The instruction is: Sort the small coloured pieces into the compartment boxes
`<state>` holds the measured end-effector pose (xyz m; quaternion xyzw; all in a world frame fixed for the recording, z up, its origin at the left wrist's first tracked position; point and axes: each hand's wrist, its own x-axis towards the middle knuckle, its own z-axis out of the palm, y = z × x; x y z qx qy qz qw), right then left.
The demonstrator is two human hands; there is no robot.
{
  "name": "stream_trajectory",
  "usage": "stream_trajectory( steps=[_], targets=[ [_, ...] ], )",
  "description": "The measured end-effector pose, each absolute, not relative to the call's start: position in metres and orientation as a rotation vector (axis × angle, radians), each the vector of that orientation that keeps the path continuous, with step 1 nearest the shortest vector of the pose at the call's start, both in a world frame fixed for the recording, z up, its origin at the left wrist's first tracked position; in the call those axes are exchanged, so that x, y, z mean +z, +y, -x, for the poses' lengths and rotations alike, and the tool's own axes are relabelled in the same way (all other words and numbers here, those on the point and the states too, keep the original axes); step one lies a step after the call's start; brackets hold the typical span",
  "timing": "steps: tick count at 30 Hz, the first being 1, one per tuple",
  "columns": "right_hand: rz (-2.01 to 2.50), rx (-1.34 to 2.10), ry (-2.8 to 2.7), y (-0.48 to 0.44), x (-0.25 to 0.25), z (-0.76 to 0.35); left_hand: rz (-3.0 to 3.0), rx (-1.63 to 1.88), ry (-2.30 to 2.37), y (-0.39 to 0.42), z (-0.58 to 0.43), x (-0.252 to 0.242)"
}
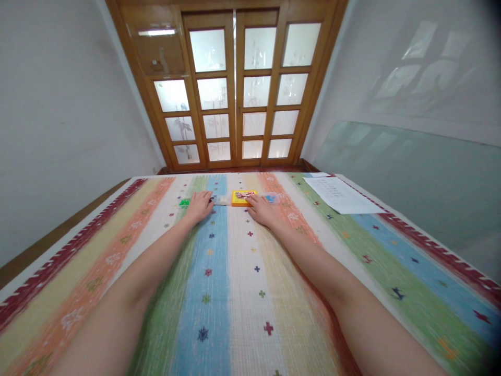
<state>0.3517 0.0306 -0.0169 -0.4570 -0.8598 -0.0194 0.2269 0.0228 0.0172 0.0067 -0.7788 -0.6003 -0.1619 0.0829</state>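
Observation:
My left hand (pixel 200 206) lies over the far part of the table with its fingers stretched forward. A bright green item (pixel 184 203) shows at its left side, and a small dark item (pixel 211 199) shows by its fingertips. Just right of these is a small clear packet with pale contents (pixel 223 200). My right hand (pixel 261 209) grips the right end of a flat yellow box (pixel 239 196) with printed pictures, fingers over its top and thumb at its front. Behind that hand, a clear bag with something blue (pixel 271 198) is partly hidden. All these things form a row across the table.
A striped, patterned cloth (pixel 242 292) covers the table. White sheets of paper with writing (pixel 338 194) lie at the far right. Beyond the table stand wood-framed glass doors (pixel 235 89), and a glass panel (pixel 410 172) leans along the right wall.

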Motion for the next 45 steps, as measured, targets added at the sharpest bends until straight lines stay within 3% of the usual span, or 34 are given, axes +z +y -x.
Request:
stream_trajectory(
  steps=[9, 25, 45],
  targets=[
    [1.248, -0.054, -2.355, 0.032, -0.019, -0.353, 2.454, -0.302, -1.783, 0.008, -0.02, -0.018],
    [1.207, -0.053, -2.353, 0.031, -0.018, -0.354, 2.094, -0.481, -1.881, 0.017, 0.034, 0.031],
    [1.405, 0.004, -2.367, 0.026, -0.014, -0.357, 2.458, -0.277, -1.848, 0.025, 0.029, -0.025]
  ],
)
